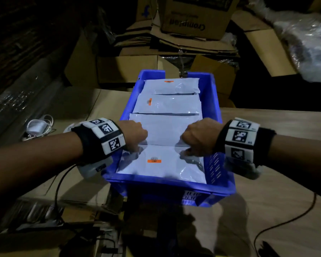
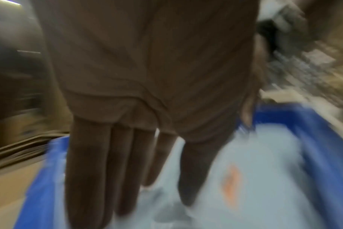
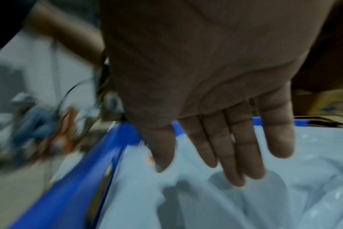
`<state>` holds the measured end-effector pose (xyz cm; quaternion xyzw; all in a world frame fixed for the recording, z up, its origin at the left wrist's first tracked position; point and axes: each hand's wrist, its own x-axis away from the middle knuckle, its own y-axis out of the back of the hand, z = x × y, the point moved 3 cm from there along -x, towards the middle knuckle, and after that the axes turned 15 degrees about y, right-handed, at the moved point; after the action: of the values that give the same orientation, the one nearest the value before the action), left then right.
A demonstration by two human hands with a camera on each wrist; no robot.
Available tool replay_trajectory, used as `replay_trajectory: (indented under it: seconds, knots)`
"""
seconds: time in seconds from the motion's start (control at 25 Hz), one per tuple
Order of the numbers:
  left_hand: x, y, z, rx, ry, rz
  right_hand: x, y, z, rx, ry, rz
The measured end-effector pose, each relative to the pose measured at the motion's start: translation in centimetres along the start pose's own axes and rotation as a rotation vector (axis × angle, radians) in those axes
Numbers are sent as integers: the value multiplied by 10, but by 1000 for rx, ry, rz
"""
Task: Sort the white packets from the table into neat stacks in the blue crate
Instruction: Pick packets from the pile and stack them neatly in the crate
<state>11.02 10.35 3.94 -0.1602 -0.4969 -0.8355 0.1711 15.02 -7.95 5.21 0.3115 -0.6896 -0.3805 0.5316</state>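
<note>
Both hands over white packets in a blue crate, in a dim storeroom of cardboard.

The blue crate (image 1: pixel 216 108) sits across a gap between a wooden table (image 1: pixel 278 182) and a cardboard surface; cardboard boxes (image 1: pixel 195 17) and clear plastic wrap (image 1: pixel 311 45) crowd the dark room behind, and a white charger (image 1: pixel 36 126) lies at the left. The head view shows four white packets (image 1: pixel 167 106) laid in a row filling the crate, with the left hand (image 1: pixel 132 135) and right hand (image 1: pixel 197 137) looking clenched from above. The blurred wrist views show instead the fingers (image 2: pixel 92 170) of each hand straight and released, reaching down to the nearest packet (image 3: pixel 206 206), gripping nothing.
</note>
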Motion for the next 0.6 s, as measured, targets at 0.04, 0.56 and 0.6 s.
replay_trajectory:
  seconds: [0.04,0.56,0.6]
  knots:
    - [-6,8,7,67,51,-49,-1,8,-12,-11,-53,-17]
    - [-66,-4,15,424,221,14,-53,4,-50,40,-145,76]
    - [-68,-6,15,418,219,37,-54,2,-52,6,-147,83]
